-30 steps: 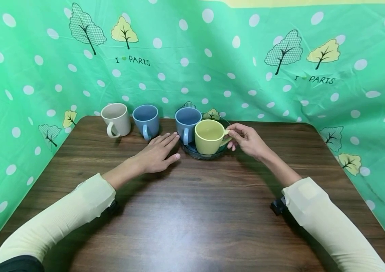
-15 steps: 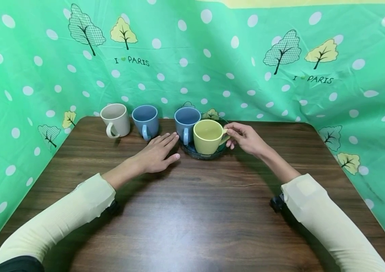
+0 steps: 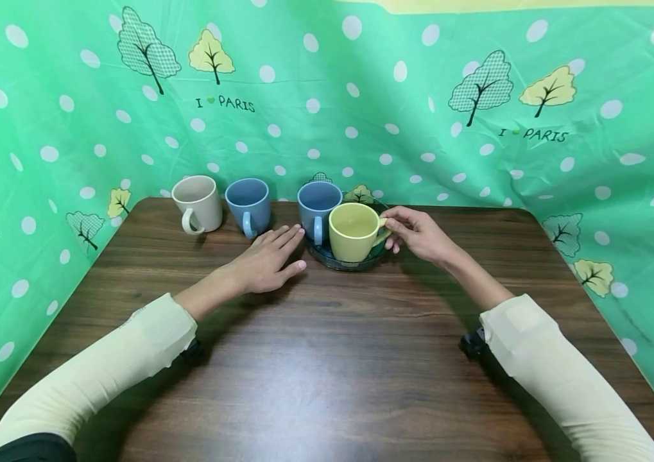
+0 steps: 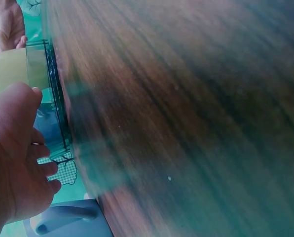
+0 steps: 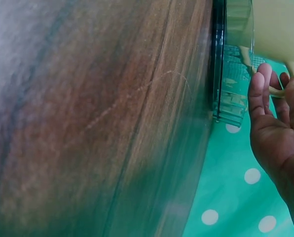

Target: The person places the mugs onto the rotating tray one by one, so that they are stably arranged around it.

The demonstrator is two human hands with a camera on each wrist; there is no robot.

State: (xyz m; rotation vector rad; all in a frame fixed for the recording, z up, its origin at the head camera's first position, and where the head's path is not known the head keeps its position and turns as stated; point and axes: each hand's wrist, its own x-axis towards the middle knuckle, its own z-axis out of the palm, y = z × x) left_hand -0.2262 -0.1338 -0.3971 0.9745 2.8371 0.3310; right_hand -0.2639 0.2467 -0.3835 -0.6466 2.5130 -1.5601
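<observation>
My right hand (image 3: 419, 236) pinches the handle of a yellow-green mug (image 3: 352, 234), which stands upright within a round, clear glass dish (image 3: 335, 263). Behind and left of it in the same dish is a blue mug (image 3: 318, 199), partly covered by the yellow one. My left hand (image 3: 269, 263), fingers straight, lies palm down at the dish's left side, fingertips right by its rim. From the right wrist view, the fingers (image 5: 257, 91) curl around the yellow handle just outside the glass wall (image 5: 236, 74). The left wrist view has the left thumb in front of the dish (image 4: 51, 94).
Left of the dish, a second blue mug (image 3: 248, 202) and a greyish-white mug (image 3: 196, 202) stand on the dark wooden table (image 3: 315, 372), handles toward me. A green dotted curtain (image 3: 327, 83) hangs directly behind the table's back edge and along both sides.
The yellow mug and the right hand have shifted very slightly left over the last second. The left hand, dish and other mugs look the same.
</observation>
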